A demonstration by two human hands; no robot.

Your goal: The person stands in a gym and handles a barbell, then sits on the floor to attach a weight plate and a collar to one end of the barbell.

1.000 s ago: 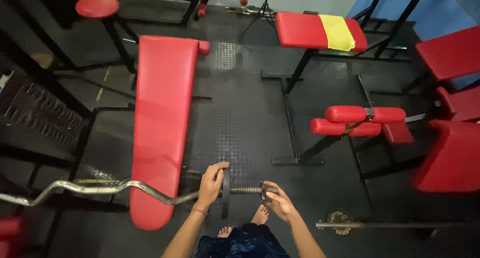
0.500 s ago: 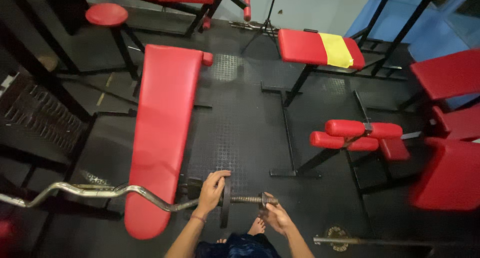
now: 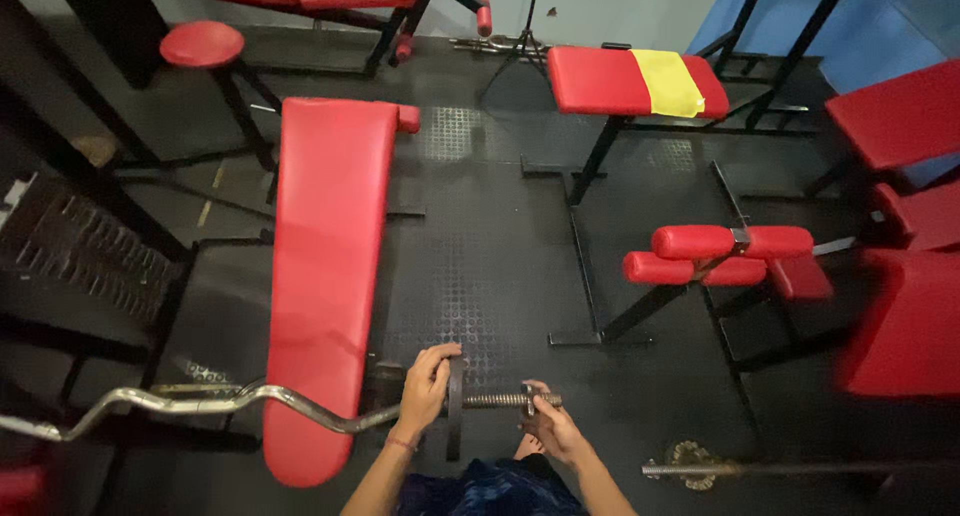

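We look down at our own two hands working on a curl bar [image 3: 200,406] held low over a dark rubber floor [image 3: 490,276]. The bar's long axis runs left to right across the near edge of the view, its wavy chrome stretch reaching off to the left and its threaded end [image 3: 495,400] pointing right. Our left hand [image 3: 425,386] is curled over a thin dark plate [image 3: 455,408] that stands on edge on the bar, fingers wrapped on its top rim. Our right hand [image 3: 548,423] lies just right of it, fingers pinched narrow around the collar [image 3: 528,398] at the tip of the thread. So the plate sits between the two hands, touching the left, with the right hand nearer the bar's open end. A bare foot [image 3: 527,444] shows beneath. Near right, a second bar [image 3: 800,468] lies on the floor. Left of the hands, a long red bench [image 3: 325,266] stretches away from us. Farther right stands a leg machine with red roller pads [image 3: 730,251]. Far off, a red and yellow bench [image 3: 630,81] and a round red stool [image 3: 200,44].
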